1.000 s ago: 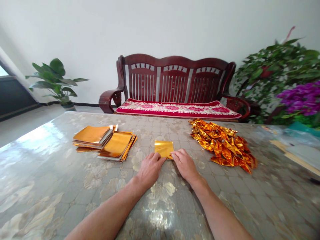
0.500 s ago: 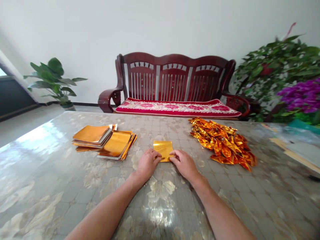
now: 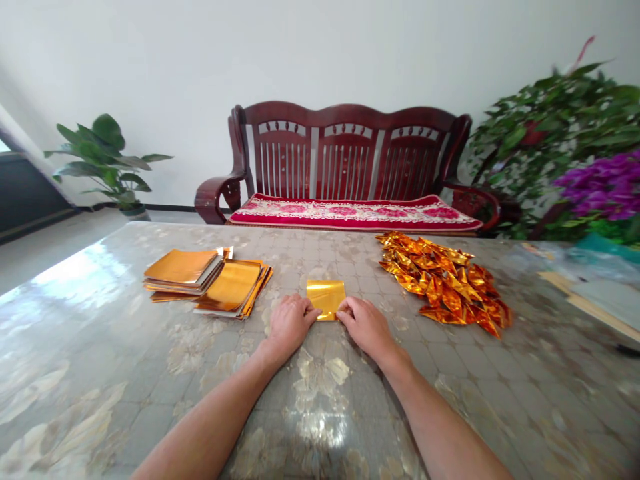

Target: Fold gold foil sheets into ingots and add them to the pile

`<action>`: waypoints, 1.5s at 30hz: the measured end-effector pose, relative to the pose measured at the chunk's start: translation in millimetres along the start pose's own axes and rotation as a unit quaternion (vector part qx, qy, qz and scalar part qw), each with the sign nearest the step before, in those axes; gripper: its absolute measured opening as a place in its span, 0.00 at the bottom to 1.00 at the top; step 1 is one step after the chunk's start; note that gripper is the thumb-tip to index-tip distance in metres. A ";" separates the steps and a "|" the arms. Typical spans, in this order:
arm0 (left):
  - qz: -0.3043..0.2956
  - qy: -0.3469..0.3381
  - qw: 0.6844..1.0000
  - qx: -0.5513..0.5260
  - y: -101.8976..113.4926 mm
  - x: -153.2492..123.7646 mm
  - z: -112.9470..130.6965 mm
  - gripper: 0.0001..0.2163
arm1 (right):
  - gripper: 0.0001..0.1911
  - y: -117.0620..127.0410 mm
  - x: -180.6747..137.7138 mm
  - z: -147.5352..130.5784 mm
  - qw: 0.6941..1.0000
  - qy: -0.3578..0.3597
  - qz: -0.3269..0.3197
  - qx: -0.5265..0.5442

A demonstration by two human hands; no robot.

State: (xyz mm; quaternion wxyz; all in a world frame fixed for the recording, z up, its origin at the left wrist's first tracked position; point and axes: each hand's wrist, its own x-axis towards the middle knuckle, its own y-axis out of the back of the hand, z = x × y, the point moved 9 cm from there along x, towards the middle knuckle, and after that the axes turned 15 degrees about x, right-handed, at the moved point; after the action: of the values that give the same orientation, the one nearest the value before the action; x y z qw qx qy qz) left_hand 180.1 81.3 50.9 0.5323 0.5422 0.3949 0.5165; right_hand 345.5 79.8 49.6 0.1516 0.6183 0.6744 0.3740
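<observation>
A small sheet of gold foil paper (image 3: 326, 297) lies on the table in front of me, its far edge curling up slightly. My left hand (image 3: 293, 320) pinches its near left corner between thumb and fingers. At the near right corner, my right hand (image 3: 365, 325) grips the same sheet, fingers bent. To the left are stacks of gold foil paper (image 3: 233, 285), lying flat and overlapping. A heap of folded gold foil pieces (image 3: 445, 283) with pointed ends spreads out on the right.
The table (image 3: 200, 387) has a glossy floral cover. At its right side lie clear plastic bags (image 3: 545, 259), a flat board (image 3: 595, 300) and a dark object (image 3: 627, 351). A wooden bench (image 3: 347, 153) stands behind, with potted plants (image 3: 107, 167) and purple flowers (image 3: 600, 183) at the sides.
Both hands have drawn slightly back along the sheet to its near corners, with fingers more closed. The sheet stays in nearly the same place; the view has tilted a little.
</observation>
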 end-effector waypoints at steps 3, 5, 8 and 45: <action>-0.005 0.006 1.000 0.010 1.0 0.4 -1.1 0.12 | 0.04 0.3 0.0 1.2 1.000 -0.006 0.002 0.002; -0.006 0.011 1.000 0.010 1.3 0.1 -2.8 0.12 | 0.05 -0.3 -0.1 0.2 1.000 -0.002 -0.001 0.003; -0.007 0.012 1.000 0.006 1.0 -1.1 -4.7 0.12 | 0.06 -0.3 -0.5 -2.1 1.000 0.005 -0.002 -0.003; 0.038 -0.285 0.956 0.057 3.0 -31.1 53.5 0.11 | 0.04 0.9 -5.0 -4.1 0.991 -0.034 0.015 -0.130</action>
State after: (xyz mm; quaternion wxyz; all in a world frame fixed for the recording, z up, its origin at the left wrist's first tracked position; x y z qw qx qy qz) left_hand 227.4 41.4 54.9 0.5709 0.7107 0.2353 0.3370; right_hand 344.4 73.7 51.7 0.2484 0.6157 0.6049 0.4397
